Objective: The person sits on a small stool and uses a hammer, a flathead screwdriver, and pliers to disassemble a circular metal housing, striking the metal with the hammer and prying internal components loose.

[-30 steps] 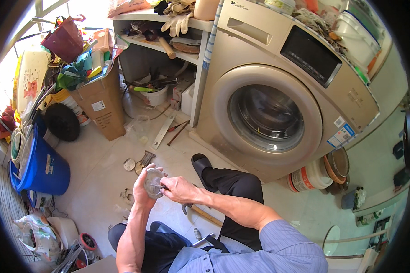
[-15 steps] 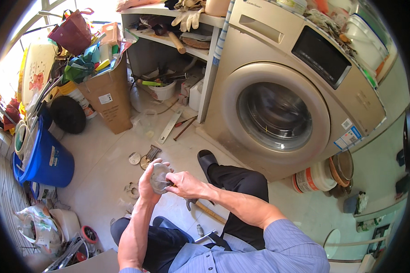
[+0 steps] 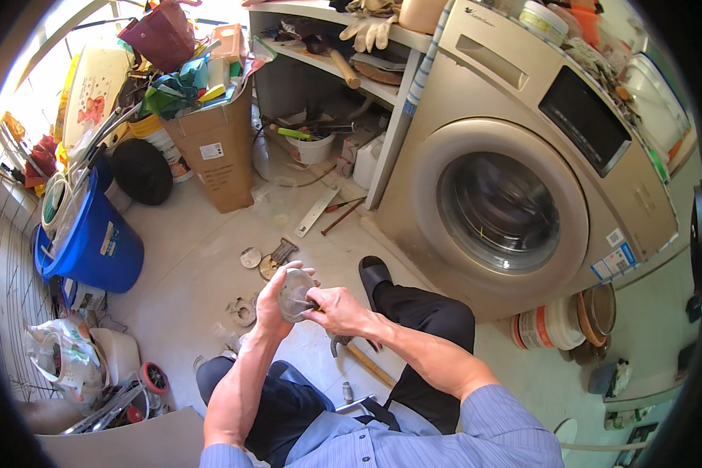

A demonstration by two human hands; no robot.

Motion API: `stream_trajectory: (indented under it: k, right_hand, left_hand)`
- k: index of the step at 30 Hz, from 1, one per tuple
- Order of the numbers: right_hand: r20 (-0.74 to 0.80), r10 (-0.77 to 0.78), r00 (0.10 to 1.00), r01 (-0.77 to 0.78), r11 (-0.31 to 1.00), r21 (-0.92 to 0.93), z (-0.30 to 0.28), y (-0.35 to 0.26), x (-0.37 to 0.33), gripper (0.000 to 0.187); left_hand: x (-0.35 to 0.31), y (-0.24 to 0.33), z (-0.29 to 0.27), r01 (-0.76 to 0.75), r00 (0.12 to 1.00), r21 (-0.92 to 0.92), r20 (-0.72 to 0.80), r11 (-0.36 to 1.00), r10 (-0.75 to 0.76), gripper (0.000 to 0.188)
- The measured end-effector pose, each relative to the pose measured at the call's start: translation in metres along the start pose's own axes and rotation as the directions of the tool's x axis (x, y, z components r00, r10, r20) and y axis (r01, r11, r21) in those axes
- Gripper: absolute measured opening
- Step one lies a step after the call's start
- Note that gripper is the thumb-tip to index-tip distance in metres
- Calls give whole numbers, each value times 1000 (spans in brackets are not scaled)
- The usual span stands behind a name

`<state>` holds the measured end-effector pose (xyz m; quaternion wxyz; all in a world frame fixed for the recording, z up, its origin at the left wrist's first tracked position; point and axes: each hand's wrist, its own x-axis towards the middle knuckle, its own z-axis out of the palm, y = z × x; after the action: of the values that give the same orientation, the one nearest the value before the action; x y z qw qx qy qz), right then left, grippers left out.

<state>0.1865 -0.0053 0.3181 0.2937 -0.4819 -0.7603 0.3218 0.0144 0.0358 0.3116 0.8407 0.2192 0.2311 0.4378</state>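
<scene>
My left hand (image 3: 271, 306) is wrapped round a grey, round, shallow metal part (image 3: 294, 287), its hollow face turned up. Closed around a small slim tool with a dark and yellowish handle (image 3: 313, 305), my right hand (image 3: 342, 311) presses its tip into the hollow; the exact kind is hidden by the fingers. Below my right wrist, a claw hammer with a wooden handle (image 3: 370, 364) lies on the floor. Beyond my hands are a pale disc (image 3: 250, 257), a round brass-coloured part (image 3: 268, 267) and a ridged metal piece (image 3: 285, 249). A metal ring (image 3: 242, 313) lies left of my left hand.
A gold washing machine (image 3: 444, 93) stands at the right, beside a shelf unit (image 3: 398, 140). A full cardboard box (image 3: 216, 168) and a blue bucket (image 3: 113, 249) are at the left. A metal strip (image 3: 317, 210) lies on the floor ahead. A small metal fitting (image 3: 347, 391) sits between my legs.
The whole view has shifted, so the surroundings appear farther right. My hands keep their hold on the metal part and the tool, with only slight movement.
</scene>
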Motion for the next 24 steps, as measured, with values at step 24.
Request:
stream_trajectory:
  k: [24]
  right_hand:
    - [-6, -47, 999, 47, 999, -21, 1, 0, 3, 27]
  left_hand:
    - [4, -2, -13, -35, 999, -36, -27, 999, 34, 41]
